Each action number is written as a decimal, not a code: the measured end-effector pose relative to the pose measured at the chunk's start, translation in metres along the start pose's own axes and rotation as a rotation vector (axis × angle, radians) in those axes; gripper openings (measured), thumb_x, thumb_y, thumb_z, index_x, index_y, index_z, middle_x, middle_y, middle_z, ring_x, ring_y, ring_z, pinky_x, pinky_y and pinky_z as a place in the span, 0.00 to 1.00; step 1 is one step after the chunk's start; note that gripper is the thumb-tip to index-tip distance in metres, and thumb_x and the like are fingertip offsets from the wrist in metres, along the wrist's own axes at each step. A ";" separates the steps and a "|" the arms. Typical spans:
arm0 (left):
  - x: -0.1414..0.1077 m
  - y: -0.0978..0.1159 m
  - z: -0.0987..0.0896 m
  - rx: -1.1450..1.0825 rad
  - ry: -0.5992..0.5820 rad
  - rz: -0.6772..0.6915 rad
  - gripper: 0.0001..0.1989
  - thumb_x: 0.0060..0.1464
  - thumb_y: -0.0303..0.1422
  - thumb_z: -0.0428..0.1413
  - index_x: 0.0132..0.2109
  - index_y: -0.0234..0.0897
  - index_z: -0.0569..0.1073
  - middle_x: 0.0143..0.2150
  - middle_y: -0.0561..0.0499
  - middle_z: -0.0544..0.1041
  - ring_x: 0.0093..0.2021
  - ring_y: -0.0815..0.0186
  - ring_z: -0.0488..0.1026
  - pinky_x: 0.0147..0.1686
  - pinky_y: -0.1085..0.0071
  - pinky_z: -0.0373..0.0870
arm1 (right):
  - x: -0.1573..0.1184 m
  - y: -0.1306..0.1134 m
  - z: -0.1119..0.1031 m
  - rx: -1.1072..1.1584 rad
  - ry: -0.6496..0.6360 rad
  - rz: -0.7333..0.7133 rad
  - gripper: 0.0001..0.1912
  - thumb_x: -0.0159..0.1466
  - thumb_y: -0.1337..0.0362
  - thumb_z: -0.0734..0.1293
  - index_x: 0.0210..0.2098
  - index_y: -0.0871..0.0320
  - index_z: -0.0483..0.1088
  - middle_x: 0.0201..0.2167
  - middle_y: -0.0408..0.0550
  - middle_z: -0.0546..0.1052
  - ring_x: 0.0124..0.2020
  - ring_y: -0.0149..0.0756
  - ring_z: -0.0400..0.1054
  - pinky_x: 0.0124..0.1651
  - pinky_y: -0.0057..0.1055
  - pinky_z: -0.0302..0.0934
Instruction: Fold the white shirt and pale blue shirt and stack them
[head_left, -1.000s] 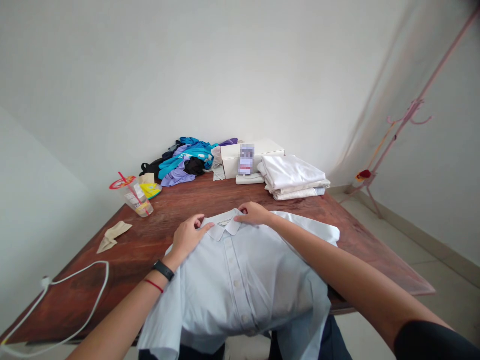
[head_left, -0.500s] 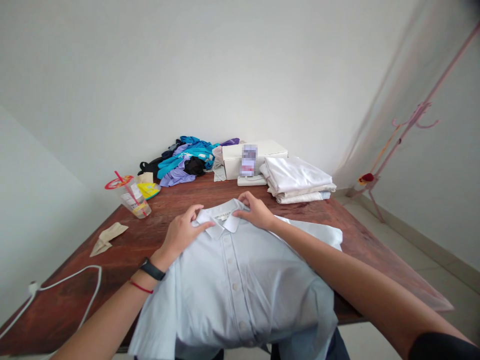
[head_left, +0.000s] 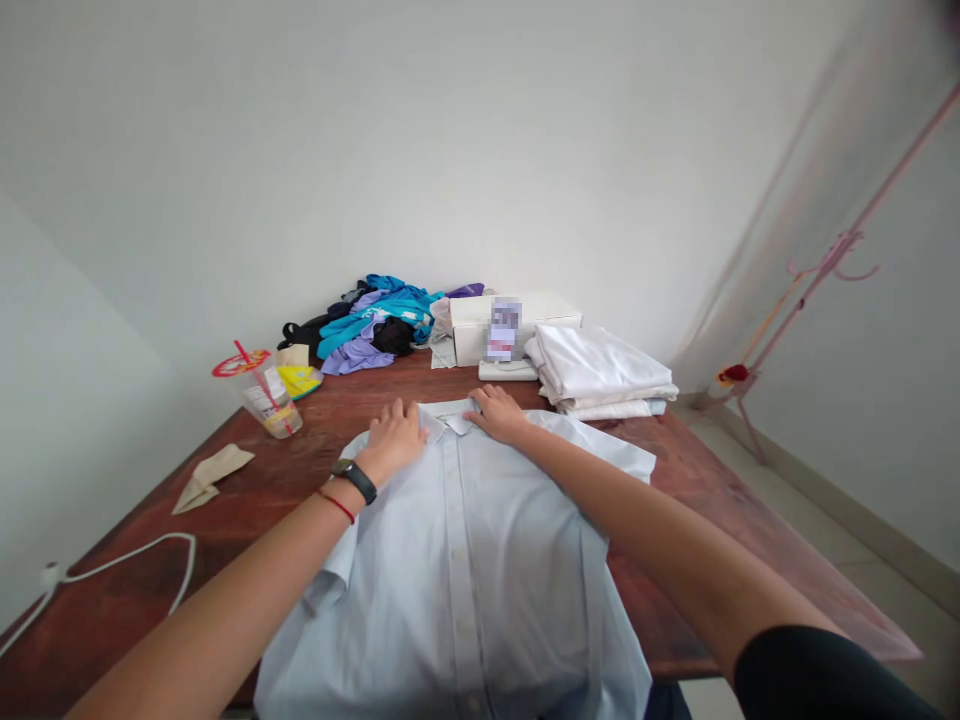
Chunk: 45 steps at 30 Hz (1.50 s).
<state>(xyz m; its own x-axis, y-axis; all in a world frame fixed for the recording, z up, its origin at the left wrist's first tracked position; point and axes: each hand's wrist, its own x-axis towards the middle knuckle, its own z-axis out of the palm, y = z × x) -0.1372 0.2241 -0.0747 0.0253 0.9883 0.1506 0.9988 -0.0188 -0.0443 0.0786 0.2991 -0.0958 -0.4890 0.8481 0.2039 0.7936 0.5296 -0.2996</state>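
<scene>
A pale blue-white button-up shirt (head_left: 517, 530) lies front side up, its collar at the far end and its lower part over the near table edge. My left hand (head_left: 397, 438) is on the left side of the collar, back of the hand up, fingers bent over the cloth. On the right side of the collar, my right hand (head_left: 499, 413) has its fingers curled on the fabric. Both thumbs are close to the collar points; the cloth beneath the fingers is hidden. One short sleeve lies out to the right, the other bunches under my left forearm.
On the wooden table (head_left: 712, 520) stand a plastic cup with a straw (head_left: 266, 400), a yellow packet (head_left: 300, 381) and a napkin (head_left: 214, 475). A white cable (head_left: 150, 545) lies left. Behind are a clothes heap (head_left: 382, 325), a white box (head_left: 469, 335) and folded white cloths (head_left: 600, 365).
The shirt has shifted and lies flatter, with its front more stretched out. Both hands have turned from pinching the raised collar to lying lower over its sides.
</scene>
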 end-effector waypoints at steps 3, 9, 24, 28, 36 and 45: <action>-0.034 0.035 0.023 -0.130 -0.006 0.106 0.31 0.67 0.46 0.47 0.69 0.32 0.61 0.72 0.28 0.56 0.71 0.34 0.53 0.60 0.37 0.58 | -0.014 0.005 -0.001 -0.040 -0.007 -0.026 0.25 0.72 0.51 0.62 0.63 0.58 0.63 0.60 0.60 0.68 0.60 0.50 0.62 0.59 0.44 0.58; -0.091 0.066 0.054 -0.339 0.056 0.174 0.38 0.64 0.58 0.44 0.72 0.43 0.57 0.75 0.37 0.52 0.73 0.35 0.47 0.64 0.30 0.46 | -0.089 0.020 -0.040 -0.066 -0.054 -0.162 0.26 0.70 0.54 0.64 0.64 0.58 0.65 0.64 0.60 0.66 0.63 0.50 0.61 0.64 0.45 0.55; -0.102 0.066 0.042 -0.374 0.094 0.150 0.31 0.66 0.53 0.45 0.70 0.45 0.61 0.73 0.38 0.56 0.74 0.43 0.48 0.67 0.35 0.42 | -0.278 0.063 -0.066 -0.055 0.134 0.376 0.31 0.64 0.46 0.66 0.64 0.49 0.65 0.59 0.58 0.68 0.60 0.58 0.65 0.57 0.54 0.63; -0.103 0.067 0.037 -0.401 0.098 0.127 0.30 0.65 0.52 0.48 0.67 0.44 0.64 0.72 0.37 0.58 0.73 0.41 0.51 0.67 0.35 0.43 | -0.312 -0.004 -0.059 0.073 0.131 0.072 0.24 0.67 0.49 0.65 0.62 0.42 0.67 0.57 0.55 0.69 0.57 0.52 0.67 0.59 0.51 0.64; -0.105 0.068 0.033 -0.382 0.098 0.110 0.31 0.65 0.52 0.47 0.67 0.41 0.65 0.73 0.35 0.58 0.73 0.42 0.52 0.66 0.34 0.41 | -0.328 -0.021 -0.054 0.121 0.040 -0.127 0.11 0.70 0.52 0.65 0.42 0.51 0.73 0.61 0.54 0.67 0.60 0.50 0.64 0.61 0.48 0.63; -0.104 0.069 0.031 -0.351 0.058 0.105 0.31 0.66 0.53 0.45 0.68 0.40 0.63 0.74 0.35 0.55 0.73 0.44 0.51 0.67 0.36 0.42 | -0.342 0.002 -0.052 0.122 0.173 0.001 0.12 0.68 0.56 0.66 0.29 0.52 0.67 0.47 0.53 0.71 0.47 0.48 0.70 0.52 0.46 0.67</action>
<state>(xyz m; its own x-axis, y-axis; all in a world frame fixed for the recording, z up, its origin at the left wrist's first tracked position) -0.0725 0.1244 -0.1240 0.1210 0.9681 0.2193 0.9437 -0.1807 0.2771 0.2664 0.0097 -0.1176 -0.4103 0.8391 0.3573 0.7394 0.5354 -0.4082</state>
